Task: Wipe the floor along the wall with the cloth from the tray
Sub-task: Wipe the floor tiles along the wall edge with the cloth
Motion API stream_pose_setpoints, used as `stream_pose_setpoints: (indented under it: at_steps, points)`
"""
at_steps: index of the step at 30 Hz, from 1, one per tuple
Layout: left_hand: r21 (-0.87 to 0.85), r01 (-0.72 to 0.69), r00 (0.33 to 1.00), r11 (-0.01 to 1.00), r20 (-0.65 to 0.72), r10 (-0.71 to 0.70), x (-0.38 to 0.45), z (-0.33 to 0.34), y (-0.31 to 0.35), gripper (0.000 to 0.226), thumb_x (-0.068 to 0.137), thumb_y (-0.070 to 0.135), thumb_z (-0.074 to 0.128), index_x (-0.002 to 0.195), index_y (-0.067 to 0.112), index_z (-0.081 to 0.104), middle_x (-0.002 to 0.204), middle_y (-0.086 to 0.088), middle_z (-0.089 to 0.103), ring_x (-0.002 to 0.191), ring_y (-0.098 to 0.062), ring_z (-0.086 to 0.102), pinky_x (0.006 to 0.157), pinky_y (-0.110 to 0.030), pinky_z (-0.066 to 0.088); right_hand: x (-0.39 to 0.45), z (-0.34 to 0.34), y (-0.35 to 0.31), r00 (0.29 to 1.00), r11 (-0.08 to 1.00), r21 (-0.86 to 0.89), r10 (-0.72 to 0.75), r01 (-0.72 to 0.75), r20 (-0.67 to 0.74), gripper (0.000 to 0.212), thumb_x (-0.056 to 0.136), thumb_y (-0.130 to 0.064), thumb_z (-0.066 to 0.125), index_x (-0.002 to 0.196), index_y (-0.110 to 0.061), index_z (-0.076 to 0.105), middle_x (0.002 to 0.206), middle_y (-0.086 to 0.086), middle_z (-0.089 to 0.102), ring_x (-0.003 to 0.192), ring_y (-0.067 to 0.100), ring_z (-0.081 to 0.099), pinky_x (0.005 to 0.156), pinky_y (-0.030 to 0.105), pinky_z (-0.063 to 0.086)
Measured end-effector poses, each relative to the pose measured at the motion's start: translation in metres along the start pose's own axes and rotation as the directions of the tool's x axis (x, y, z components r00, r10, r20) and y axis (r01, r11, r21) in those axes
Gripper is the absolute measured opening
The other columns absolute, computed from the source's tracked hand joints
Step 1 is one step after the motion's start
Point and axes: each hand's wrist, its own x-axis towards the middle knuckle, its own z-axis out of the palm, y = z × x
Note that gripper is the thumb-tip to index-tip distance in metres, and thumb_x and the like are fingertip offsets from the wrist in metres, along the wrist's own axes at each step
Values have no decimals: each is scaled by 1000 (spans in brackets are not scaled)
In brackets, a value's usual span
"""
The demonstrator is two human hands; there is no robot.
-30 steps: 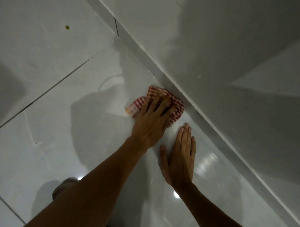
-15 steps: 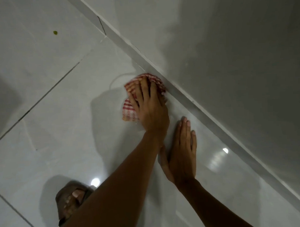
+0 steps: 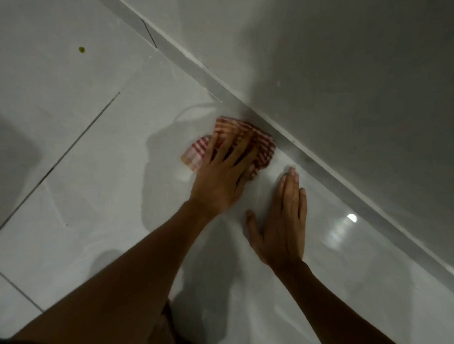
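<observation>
- Head view, far left: a small green speck (image 3: 81, 49) sits on the pale floor tiles (image 3: 73, 156), well apart from the action.
- Centre: left hand (image 3: 221, 174) lies flat, fingers spread, pressing down on the red-and-white checked cloth (image 3: 261, 145), not gripping it.
- Cloth is bunched on the floor, its far edge just beside the skirting (image 3: 310, 158) under the wall (image 3: 346, 77).
- Right: right hand (image 3: 284, 221) lies flat on bare tile, fingers together, holding nothing, near the cloth.
</observation>
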Motion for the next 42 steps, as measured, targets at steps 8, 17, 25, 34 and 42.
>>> stream_pose_setpoints:
  at_steps: [8,17,25,34,42]
  points:
    - [33,-232,959,972,177,223,-34,-18,-30,54,112,47,36,162,27,42,173,-4,35,163,-34,24,129,-67,17,0,-3,0,1000,999,38,-9,9,6,109,94,-54,59,174,0,10,186,18,5,174,31,1,141,53,10]
    - [48,-108,994,993,1,108,-43,4,5,56,109,44,54,159,18,48,168,-18,39,157,-51,29,122,-79,18,-2,0,0,998,988,152,-31,39,-59,101,84,-23,57,172,6,16,184,21,12,174,34,6,140,56,11]
    - [68,203,978,977,26,-205,1,10,31,57,107,51,42,159,27,44,172,-13,35,159,-48,25,123,-80,12,-1,4,2,998,992,121,-22,30,-67,98,87,-23,59,172,5,18,184,19,11,174,33,7,140,56,14]
    - [-75,641,758,764,-94,-645,57,-8,-28,58,111,47,36,165,26,32,177,-6,23,164,-44,11,121,-82,3,-2,3,1,998,998,41,-45,47,-44,100,85,-27,53,172,6,15,185,20,9,174,32,2,142,50,7]
    - [-148,554,821,820,-66,-567,49,-7,14,63,99,17,53,161,16,42,172,-12,35,161,-43,22,126,-76,6,-1,5,1,999,999,-25,-41,41,-3,98,89,-36,45,172,7,14,184,23,8,174,34,1,142,50,5]
